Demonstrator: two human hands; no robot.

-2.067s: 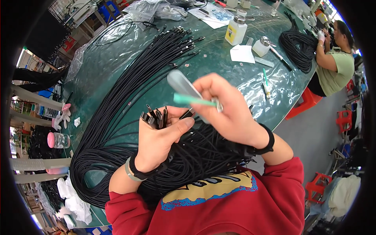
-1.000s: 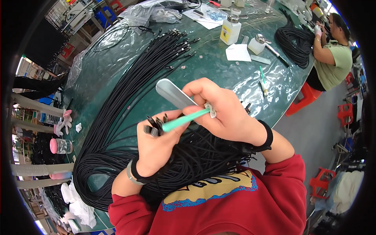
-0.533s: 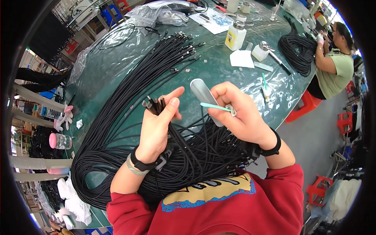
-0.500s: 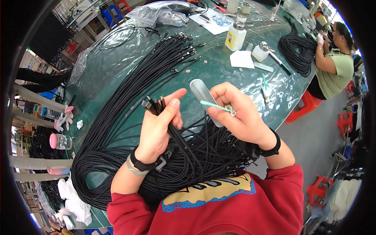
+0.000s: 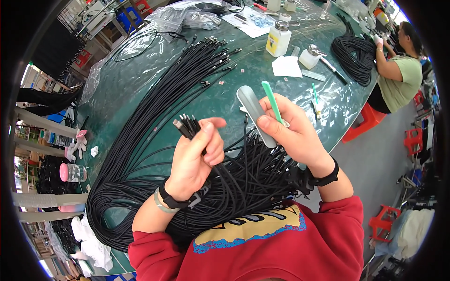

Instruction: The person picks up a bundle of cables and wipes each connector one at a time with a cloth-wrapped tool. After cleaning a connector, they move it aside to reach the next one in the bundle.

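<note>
My left hand (image 5: pixel 200 152) is closed round a small bunch of black cables (image 5: pixel 187 125), whose metal connector ends stick up above the thumb. Its index finger points toward the right. Pinched in my right hand (image 5: pixel 295 129) are a long grey strip (image 5: pixel 253 110) with a rounded end and a slim green stick (image 5: pixel 271 100); a bit of whitish material (image 5: pixel 285 122) shows by the fingers at the stick's lower end. Below both hands lies a large heap of black cables (image 5: pixel 243 173), partly across my lap. More cables (image 5: pixel 173 84) stretch away to the far side, their connectors grouped there.
On the green table (image 5: pixel 122 79) stand a white pump bottle (image 5: pixel 279 40) and a shorter one (image 5: pixel 309 57), near white paper (image 5: pixel 287 66) and a pen (image 5: pixel 335 72). A coiled cable bundle (image 5: pixel 354 58) lies before a person (image 5: pixel 403 79) at right. A pink-lidded jar (image 5: pixel 75 173) is at left.
The green stick has swung from nearly level to upright in my right hand. The grey strip has shifted slightly right. My left fingers have curled further round the cables.
</note>
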